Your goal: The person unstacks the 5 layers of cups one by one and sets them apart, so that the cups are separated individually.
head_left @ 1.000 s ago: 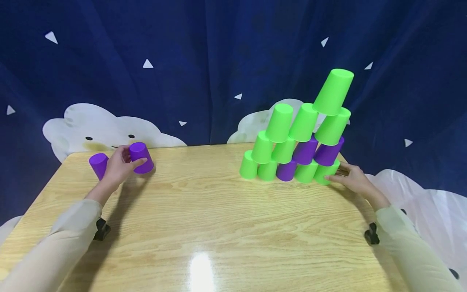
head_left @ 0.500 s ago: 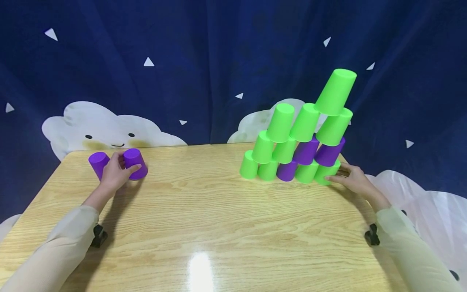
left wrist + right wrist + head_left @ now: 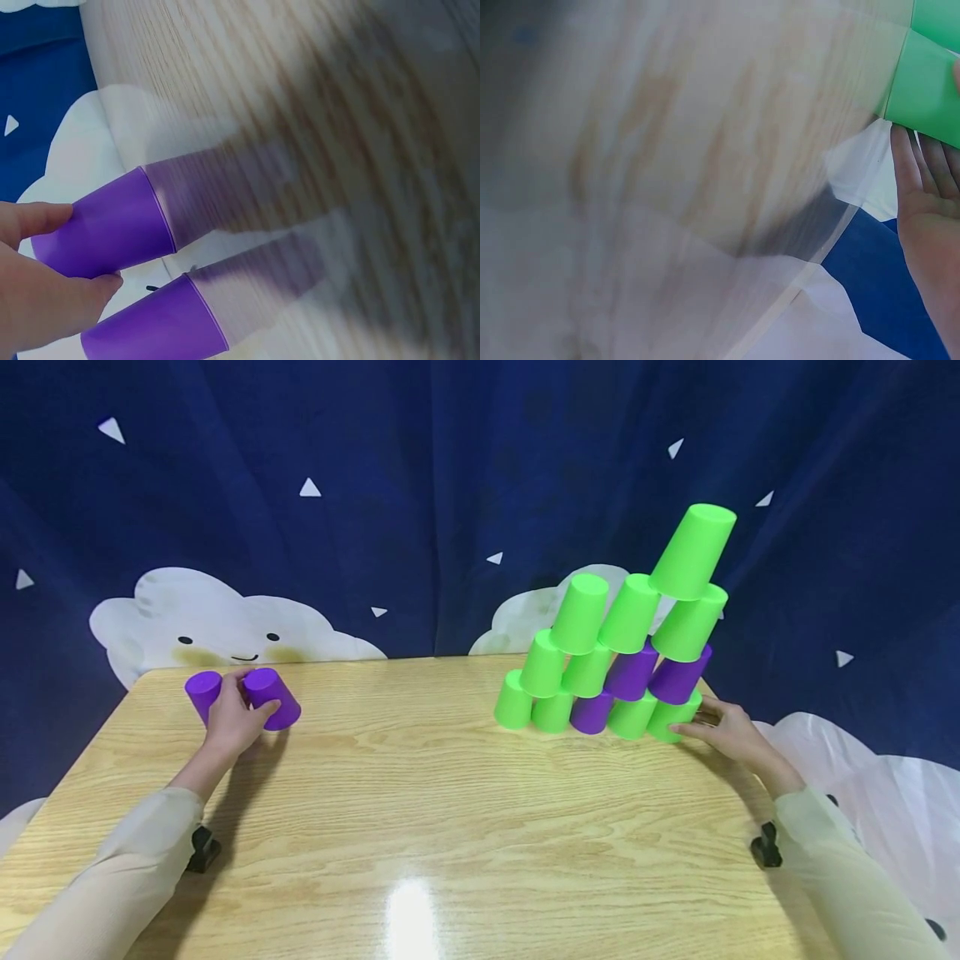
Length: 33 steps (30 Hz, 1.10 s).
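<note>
On the left of the head view, my left hand holds an upside-down purple cup, thumb in front. In the left wrist view, thumb and finger grip that purple cup near its narrow base; its rim meets its reflection on the tabletop. Another purple cup stands just left of the hand, partly covered by it. Far right, my right hand holds the end green cup of a stack's bottom row. Its fingers lie along that green cup's side in the right wrist view.
Green and purple upside-down cups rise in rows, with one green cup at the top right. The wooden table ends at a dark blue curtain with white clouds. Black wrist devices hang under the sleeves.
My left hand has brought the held purple cup left and slightly nearer, closer to the other purple cup. The right hand and the stack have stayed in place.
</note>
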Each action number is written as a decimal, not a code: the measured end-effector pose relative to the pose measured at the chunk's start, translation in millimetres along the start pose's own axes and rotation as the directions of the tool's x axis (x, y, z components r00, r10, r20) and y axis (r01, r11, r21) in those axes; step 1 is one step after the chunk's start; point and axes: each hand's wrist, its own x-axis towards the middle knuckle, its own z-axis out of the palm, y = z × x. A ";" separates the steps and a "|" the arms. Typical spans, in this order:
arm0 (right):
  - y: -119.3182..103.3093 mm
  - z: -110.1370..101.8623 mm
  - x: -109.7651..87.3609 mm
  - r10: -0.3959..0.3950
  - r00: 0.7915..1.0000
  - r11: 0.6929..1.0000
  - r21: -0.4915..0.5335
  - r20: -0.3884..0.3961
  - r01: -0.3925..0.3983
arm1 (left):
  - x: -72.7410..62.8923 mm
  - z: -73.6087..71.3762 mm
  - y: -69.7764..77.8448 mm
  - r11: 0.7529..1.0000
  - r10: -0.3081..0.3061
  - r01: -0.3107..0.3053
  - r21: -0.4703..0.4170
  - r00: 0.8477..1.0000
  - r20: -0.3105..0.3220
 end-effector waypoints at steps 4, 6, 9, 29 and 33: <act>0.0 0.7 0.4 -0.002 1.000 1.000 0.004 -0.002 0.002 | -1.2 0.1 -0.6 1.000 0.010 -0.010 0.024 1.000 -0.021; -0.1 1.0 0.6 -0.005 1.000 1.000 0.007 -0.003 0.005 | -2.0 0.0 -1.3 0.999 0.013 -0.012 0.036 0.999 -0.030; -0.1 1.1 0.7 -0.006 1.000 1.000 0.011 -0.005 0.006 | -2.9 -0.6 -1.7 0.999 0.007 -0.005 0.041 0.999 -0.046; -1.4 0.8 0.6 -0.004 1.000 1.000 0.017 0.002 0.004 | 4.3 -6.9 11.4 1.000 0.024 -0.025 -0.006 0.990 -0.136; -2.0 1.0 -0.4 0.000 1.000 1.000 0.017 -0.004 0.000 | 11.3 -10.3 28.5 0.996 0.076 -0.081 -0.024 0.984 -0.161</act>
